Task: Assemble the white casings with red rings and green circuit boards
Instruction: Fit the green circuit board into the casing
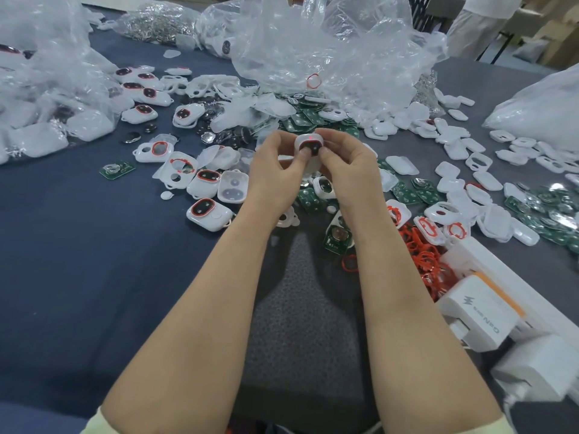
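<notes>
A white casing (308,142) with a red ring around a dark button and a small red light on top is held above the table, gripped from both sides by my left hand (275,166) and my right hand (346,166). Both thumbs press on its dark front. Assembled casings (209,210) lie to the left. Green circuit boards (313,198) lie under and behind my hands, and one more green circuit board (116,170) lies at the left. Loose red rings (429,264) are piled at the right.
Crumpled clear plastic bags (329,48) of parts fill the back and left. Empty white casing halves (454,145) are scattered right. White chargers (479,314) and a power strip sit at the right front edge. A person in white (479,23) stands at the back right.
</notes>
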{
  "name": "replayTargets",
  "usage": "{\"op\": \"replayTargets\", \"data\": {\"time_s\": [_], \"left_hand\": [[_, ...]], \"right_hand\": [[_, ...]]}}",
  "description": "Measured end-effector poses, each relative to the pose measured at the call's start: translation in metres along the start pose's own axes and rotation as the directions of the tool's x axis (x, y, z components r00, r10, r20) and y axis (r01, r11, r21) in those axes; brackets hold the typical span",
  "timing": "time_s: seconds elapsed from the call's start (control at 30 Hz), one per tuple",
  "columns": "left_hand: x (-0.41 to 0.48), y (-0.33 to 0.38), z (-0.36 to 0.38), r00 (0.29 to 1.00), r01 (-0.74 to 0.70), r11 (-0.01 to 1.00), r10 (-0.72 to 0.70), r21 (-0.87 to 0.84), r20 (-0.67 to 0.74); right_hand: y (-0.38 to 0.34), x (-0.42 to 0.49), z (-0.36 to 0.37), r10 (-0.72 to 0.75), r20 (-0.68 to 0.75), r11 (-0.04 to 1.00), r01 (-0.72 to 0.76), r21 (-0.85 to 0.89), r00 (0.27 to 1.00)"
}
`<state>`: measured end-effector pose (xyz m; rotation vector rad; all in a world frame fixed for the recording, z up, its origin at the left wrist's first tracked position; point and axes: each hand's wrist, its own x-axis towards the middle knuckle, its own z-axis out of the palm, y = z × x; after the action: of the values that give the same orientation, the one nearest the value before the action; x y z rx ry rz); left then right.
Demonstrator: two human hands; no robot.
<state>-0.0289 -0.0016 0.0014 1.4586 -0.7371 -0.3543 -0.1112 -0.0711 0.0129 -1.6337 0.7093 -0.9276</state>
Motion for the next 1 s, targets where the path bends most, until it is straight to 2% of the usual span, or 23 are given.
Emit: {"op": "replayTargets", "data": {"time_s": [0.13,0.33,0.57,0.8,1.0], "left_hand": [[-0.0009,0.0013,-0.0008,1.0,-0.01,1.0,0.01,-0.009,-0.019],[-0.0021,0.0012,-0.0011,0.999,0.046,0.99,-0.044,-0.133,0.018],[-0.0021,0.0012,0.0017,0.997,0.033,0.993,-0.025,-0.117,0.069],[-0.0023,-0.0007,0.0013,0.992,0.028,0.997,-0.019,-0.074,0.121],[-0.0046,0.0011,-0.0006,0.988,0.027,0.997,-0.015,-0.076,0.151]], "right_hand": [[-0.0004,-0.0003,0.0014,0.0,0.014,1.0,0.0,-0.008,1.0],[-0.0017,-0.002,0.0006,0.007,0.006,0.999,-0.006,-0.048,1.0],[-0.002,-0.001,0.0025,0.007,-0.04,0.991,-0.013,-0.132,0.999],[-0.0009,-0.0008,0.0019,0.051,-0.054,0.991,-0.057,-0.117,0.997],[-0.0032,-0.0014,0.0015,0.125,-0.054,0.992,-0.124,0.033,0.991]]}}
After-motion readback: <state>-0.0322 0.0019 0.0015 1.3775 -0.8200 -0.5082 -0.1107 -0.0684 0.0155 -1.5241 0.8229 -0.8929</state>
